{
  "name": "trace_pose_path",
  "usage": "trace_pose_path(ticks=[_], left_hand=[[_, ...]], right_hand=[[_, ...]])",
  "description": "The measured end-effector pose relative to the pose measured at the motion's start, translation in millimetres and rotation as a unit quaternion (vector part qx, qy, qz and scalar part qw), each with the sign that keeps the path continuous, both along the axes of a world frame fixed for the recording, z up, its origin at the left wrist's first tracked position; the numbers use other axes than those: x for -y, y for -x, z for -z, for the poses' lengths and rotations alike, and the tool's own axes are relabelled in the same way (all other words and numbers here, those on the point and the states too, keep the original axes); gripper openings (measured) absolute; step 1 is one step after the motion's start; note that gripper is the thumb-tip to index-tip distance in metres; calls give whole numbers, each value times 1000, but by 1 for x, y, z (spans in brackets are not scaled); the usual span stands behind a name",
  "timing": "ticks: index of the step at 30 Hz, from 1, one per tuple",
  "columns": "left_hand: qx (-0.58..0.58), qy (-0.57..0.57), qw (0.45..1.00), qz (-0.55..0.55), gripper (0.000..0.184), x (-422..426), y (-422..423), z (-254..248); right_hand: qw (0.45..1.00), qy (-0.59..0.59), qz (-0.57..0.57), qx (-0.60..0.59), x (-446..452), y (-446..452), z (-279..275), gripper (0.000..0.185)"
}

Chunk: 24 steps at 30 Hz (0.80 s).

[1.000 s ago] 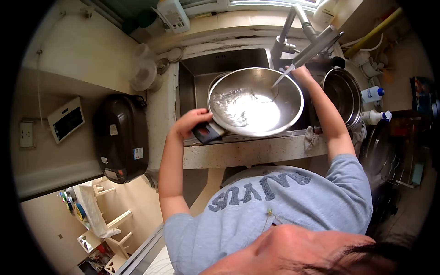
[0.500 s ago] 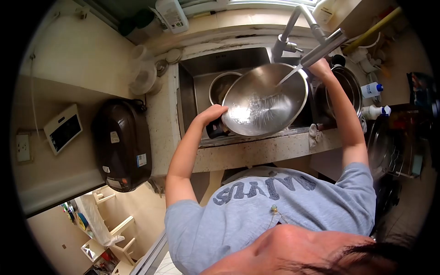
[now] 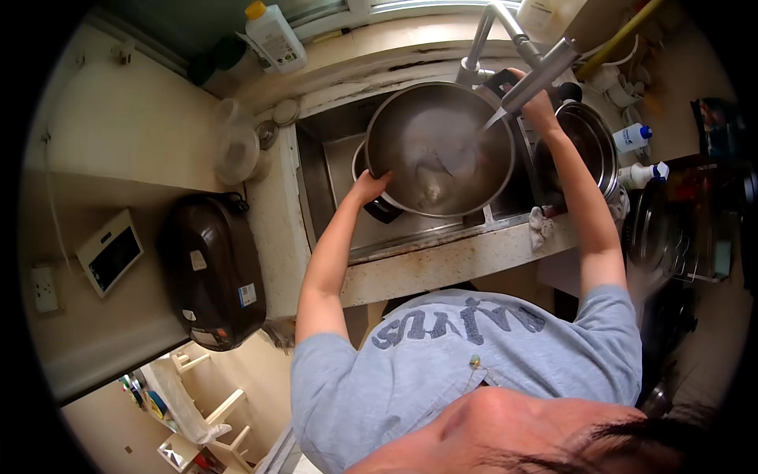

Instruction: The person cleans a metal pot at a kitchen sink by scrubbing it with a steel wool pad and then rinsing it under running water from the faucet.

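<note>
A wide steel two-handled pan [image 3: 442,150] is over the sink, its inside facing up, with water running into it from the grey faucet [image 3: 541,75]. At its near left rim, my left hand [image 3: 371,188] is closed, the thumb over the edge beside a black handle [image 3: 383,209]. My right hand [image 3: 538,107] is at the far right side, closed by the other black handle [image 3: 499,81]; the faucet spout covers part of its fingers. Beneath the pan, another round pot [image 3: 358,160] shows only a strip of its rim in the sink basin [image 3: 316,186].
To the right of the sink stands a steel pot [image 3: 604,150], with blue-capped bottles [image 3: 632,138] beyond it. A rag [image 3: 540,229] hangs on the counter's front edge. On the left are a dark brown appliance [image 3: 209,268] and clear plastic containers [image 3: 237,150].
The pan has shifted up and left and is tilted differently, its far black handle now showing by my right hand. More water is visible inside it.
</note>
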State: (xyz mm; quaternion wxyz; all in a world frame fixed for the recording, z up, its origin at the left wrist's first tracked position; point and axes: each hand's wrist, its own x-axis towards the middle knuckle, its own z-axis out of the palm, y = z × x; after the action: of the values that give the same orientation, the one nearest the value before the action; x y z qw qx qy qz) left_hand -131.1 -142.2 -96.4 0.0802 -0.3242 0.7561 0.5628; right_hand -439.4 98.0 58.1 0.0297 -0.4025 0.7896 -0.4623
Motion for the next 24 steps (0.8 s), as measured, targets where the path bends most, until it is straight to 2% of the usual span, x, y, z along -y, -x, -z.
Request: trace_pose_path(ticks=[1,2,4,5,7,8,9,10,11,12,13,15,16,17,19,20,22,23,24], left_hand=[[-6,99,995,-16,37,6,-5,0],[-4,105,994,-10,37,7,-10,-20],[49,284,957,-25,36,3,-18,-89],[49,288,956,-24,36,7,-21,-104],[39,417,908,-30,36,13,-25,-132],[43,420,906,-29,36,15,-25,-150],[86,436,896,-12,36,16,-23,-175],[129,450,883,5,37,17,-19,-195],[132,453,882,5,37,21,-16,-208],[126,461,878,24,35,28,-13,-219],[120,470,873,44,34,34,-8,-231],[206,439,870,94,29,50,6,-256],[228,442,861,110,30,57,13,-261],[270,392,870,126,32,56,21,-280],[276,365,876,151,33,68,27,-281],[279,368,874,150,33,70,28,-283],[317,290,888,160,33,65,34,-293],[319,293,887,163,33,70,35,-288],[332,247,894,173,33,79,34,-276]], right_hand=[[998,43,-19,49,4,14,24,39],[997,49,-13,51,7,12,33,39],[998,50,-20,15,18,7,43,38],[998,55,-19,15,22,8,51,38],[995,-12,12,101,31,8,73,39],[995,10,28,92,36,4,87,41],[995,13,27,97,40,-6,89,41],[985,3,44,169,46,-20,87,41],[969,-9,59,240,50,-28,86,41],[969,0,48,242,59,-19,120,41],[979,44,42,193,66,-12,159,36],[961,101,90,242,82,-37,176,33],[930,83,82,349,83,-48,173,36],[911,59,122,390,78,-77,131,36],[848,94,132,504,71,-97,149,51],[847,98,130,507,63,-107,153,51],[764,208,97,603,44,-127,142,50],[762,211,99,604,34,-127,135,50],[783,161,99,592,24,-126,129,43]])
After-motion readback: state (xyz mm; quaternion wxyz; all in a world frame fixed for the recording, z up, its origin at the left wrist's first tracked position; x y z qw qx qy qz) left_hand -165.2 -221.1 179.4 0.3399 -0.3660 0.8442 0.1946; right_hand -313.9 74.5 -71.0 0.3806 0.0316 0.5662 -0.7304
